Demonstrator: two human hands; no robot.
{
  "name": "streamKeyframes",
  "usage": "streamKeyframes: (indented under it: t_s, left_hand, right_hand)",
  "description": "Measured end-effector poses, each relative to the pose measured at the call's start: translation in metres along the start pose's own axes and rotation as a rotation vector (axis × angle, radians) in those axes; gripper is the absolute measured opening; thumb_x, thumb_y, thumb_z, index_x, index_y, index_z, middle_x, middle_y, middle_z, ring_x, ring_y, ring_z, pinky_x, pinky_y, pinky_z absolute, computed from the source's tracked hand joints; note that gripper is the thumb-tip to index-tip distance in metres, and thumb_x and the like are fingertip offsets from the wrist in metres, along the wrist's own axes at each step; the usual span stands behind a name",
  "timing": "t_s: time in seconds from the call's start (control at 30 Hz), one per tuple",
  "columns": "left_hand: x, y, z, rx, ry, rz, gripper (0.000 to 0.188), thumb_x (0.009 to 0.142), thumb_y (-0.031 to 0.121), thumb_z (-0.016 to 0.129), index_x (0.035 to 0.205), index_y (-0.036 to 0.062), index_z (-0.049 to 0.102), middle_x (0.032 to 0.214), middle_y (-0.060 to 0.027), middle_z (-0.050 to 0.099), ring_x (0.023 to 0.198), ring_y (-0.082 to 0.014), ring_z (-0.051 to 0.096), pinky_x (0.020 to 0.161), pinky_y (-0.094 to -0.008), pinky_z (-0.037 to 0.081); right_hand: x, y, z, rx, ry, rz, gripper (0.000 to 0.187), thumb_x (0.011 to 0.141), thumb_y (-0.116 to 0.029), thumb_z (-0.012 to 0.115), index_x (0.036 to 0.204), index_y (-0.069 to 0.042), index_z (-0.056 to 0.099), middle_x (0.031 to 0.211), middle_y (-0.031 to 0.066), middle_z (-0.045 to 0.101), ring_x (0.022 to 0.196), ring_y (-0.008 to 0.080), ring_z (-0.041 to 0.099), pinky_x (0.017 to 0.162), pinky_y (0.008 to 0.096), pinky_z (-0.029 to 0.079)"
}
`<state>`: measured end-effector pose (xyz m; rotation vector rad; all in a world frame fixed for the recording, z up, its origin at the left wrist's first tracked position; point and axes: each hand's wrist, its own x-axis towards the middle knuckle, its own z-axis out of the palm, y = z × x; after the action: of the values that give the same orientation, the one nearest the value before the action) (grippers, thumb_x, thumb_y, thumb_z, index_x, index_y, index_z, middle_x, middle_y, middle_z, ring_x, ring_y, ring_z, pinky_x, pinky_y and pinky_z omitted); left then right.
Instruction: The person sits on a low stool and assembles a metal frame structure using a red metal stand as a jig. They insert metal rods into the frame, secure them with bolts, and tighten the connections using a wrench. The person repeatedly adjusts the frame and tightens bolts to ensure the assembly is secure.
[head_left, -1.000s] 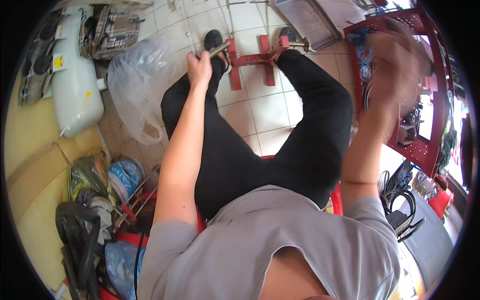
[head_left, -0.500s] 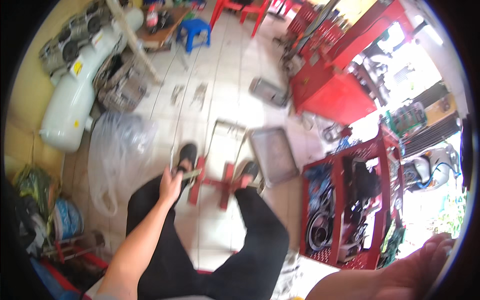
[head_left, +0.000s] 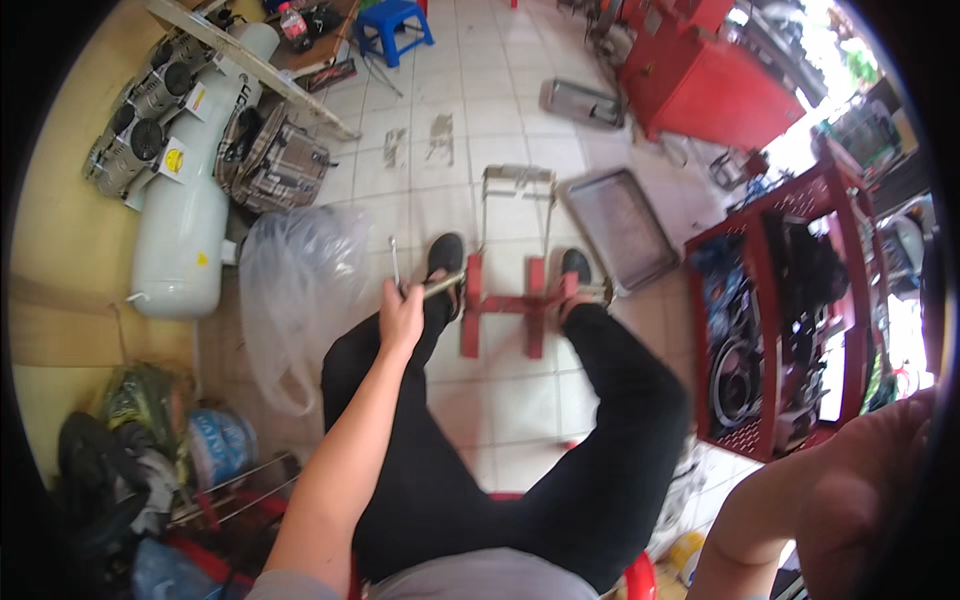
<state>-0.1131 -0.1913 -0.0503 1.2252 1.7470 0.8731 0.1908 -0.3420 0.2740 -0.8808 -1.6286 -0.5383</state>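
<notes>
My left hand (head_left: pixel 402 318) is closed round a slim silver wrench (head_left: pixel 394 262), whose head points up and away from me. Beside that hand, a tan metal bar (head_left: pixel 444 286) reaches toward a red metal stand (head_left: pixel 505 303) on the floor between my feet; whether my fingers also touch the bar I cannot tell. The stand has two upright-looking red beams, a crosspiece and a thin wire-like frame (head_left: pixel 519 173) at its far end. My right hand (head_left: pixel 885 470) is raised close at the right rim, with its fingers lost in shadow.
A grey metal tray (head_left: pixel 622 232) lies beyond my right foot. To the right stands a red perforated rack (head_left: pixel 765 320) with parts. On the left are a plastic bag (head_left: pixel 300 300), a white compressor tank (head_left: pixel 178 250) and a checked bag (head_left: pixel 285 160). A blue stool (head_left: pixel 393 28) stands far off.
The whole view has swung, so the floor, stand and rack sit farther right and mostly higher. My left hand still grips the wrench. My right hand has come up nearer the right rim.
</notes>
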Motion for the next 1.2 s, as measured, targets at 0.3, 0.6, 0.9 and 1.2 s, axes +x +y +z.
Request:
streamKeyframes:
  t_s: [0.3,0.6,0.9,1.2]
  left_hand:
    - [0.023,0.075,0.016,0.018,-0.100,0.206,0.031,0.083,0.026,0.050,0.093,-0.0033,0.052,0.075,-0.0156,0.056,0.072,-0.0249,0.054,0.069,-0.0368,0.043]
    - [0.035,0.067,0.066,0.107,-0.245,0.291,0.022,0.085,0.022,0.049,0.092,0.0017,0.051,0.071,-0.0143,0.055,0.067,-0.0270,0.055,0.063,-0.0364,0.043]
    - [0.037,0.061,0.086,0.043,-0.319,0.196,0.014,0.084,0.016,0.049,0.089,0.0031,0.049,0.075,-0.0039,0.050,0.072,-0.0127,0.047,0.068,-0.0268,0.039]
    - [0.047,0.028,0.081,-0.249,-0.164,0.187,0.013,0.085,0.014,0.046,0.086,0.0020,0.050,0.074,-0.0027,0.049,0.071,-0.0110,0.044,0.066,-0.0253,0.037]
  right_hand:
    - [-0.060,0.056,0.045,-0.221,-0.093,0.453,0.020,0.083,-0.011,0.059,0.096,0.004,0.058,0.091,0.0120,0.060,0.077,0.0194,0.055,0.071,0.0259,0.044]
    - [-0.240,0.170,0.090,0.203,-0.996,1.565,0.075,0.075,-0.032,0.067,0.134,0.003,0.035,0.128,0.0282,0.046,0.121,0.0342,0.045,0.099,0.0356,0.036]
    - [-0.266,0.186,0.087,0.425,-1.038,1.850,0.059,0.077,-0.021,0.060,0.130,-0.004,0.041,0.110,0.0197,0.057,0.104,0.0255,0.054,0.085,0.0305,0.046]
    - [-0.274,0.175,0.102,0.213,-0.982,1.969,0.056,0.091,-0.047,0.044,0.113,0.004,0.052,0.096,0.0168,0.060,0.088,0.0205,0.057,0.071,0.0294,0.046]
